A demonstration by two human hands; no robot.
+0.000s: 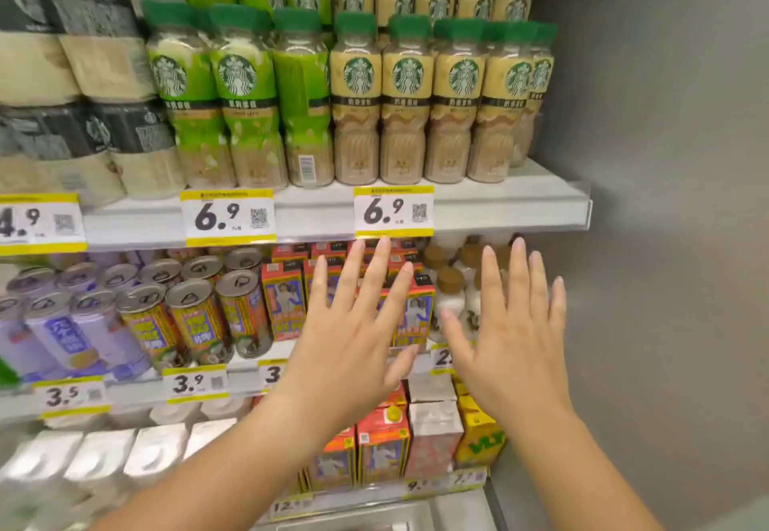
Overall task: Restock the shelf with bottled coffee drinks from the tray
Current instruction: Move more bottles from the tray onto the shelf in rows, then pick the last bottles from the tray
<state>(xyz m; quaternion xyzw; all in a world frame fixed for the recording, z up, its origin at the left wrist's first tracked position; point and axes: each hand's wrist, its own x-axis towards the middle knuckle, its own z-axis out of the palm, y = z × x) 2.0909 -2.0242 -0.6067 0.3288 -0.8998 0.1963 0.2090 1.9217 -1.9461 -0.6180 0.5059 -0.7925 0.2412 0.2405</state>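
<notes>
Both hands are raised, backs toward the camera, in front of the middle tier of a shop cooler. The left hand has its fingers straight and fanned apart; its grip is fully open and has hold of nothing. The right hand, just to its right, is spread the same way, grip wide open and empty. Whether either hand touches the goods behind it cannot be told.

The bottled coffee drinks stand on the white upper shelf, above the hands. The clear plastic bottles with tan labels and green caps fill the right end up to the grey side wall, upright in rows running far back. To their left stand similar bottles with bright green labels, and further left dark-and-cream shrink-wrapped packs. A yellow-edged price tag reading 6.9 hangs on the shelf edge just above the left hand's fingertips.

Behind the hands are red-orange drink cartons and white bottles with brown caps. To the left sit ring-pull cans with yellow-and-red wraps, then lilac cans. A yellow carton stands on the tier below.
</notes>
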